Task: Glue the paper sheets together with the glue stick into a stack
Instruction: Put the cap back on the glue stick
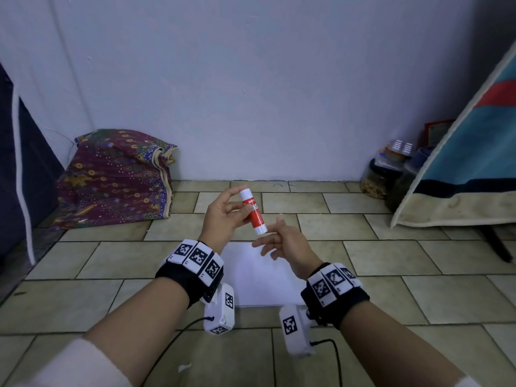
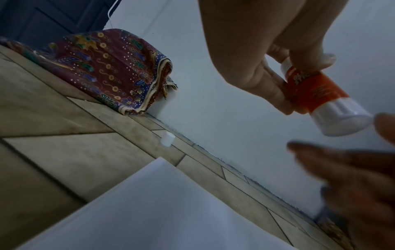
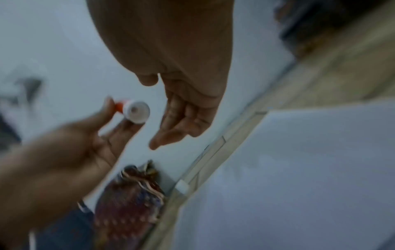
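My left hand [image 1: 236,206] pinches a red-and-white glue stick [image 1: 252,210] between thumb and fingers and holds it tilted in the air above the floor. In the left wrist view the glue stick [image 2: 316,96] points its white ridged end down and to the right. My right hand [image 1: 280,241] hovers just below that end with fingers spread and holds nothing. I cannot tell whether it touches the stick. The white paper sheets [image 1: 259,280] lie flat on the tiled floor under both hands. The right wrist view is blurred but shows the stick's round end [image 3: 136,110] beside my right hand [image 3: 186,116].
A small white cap [image 2: 167,139] lies on the tiles near the wall, beyond the paper. A folded patterned cloth [image 1: 117,177] sits at the back left. Jars [image 1: 382,174] and a leaning mattress [image 1: 469,163] stand at the back right. Wrist-camera cables trail on the floor.
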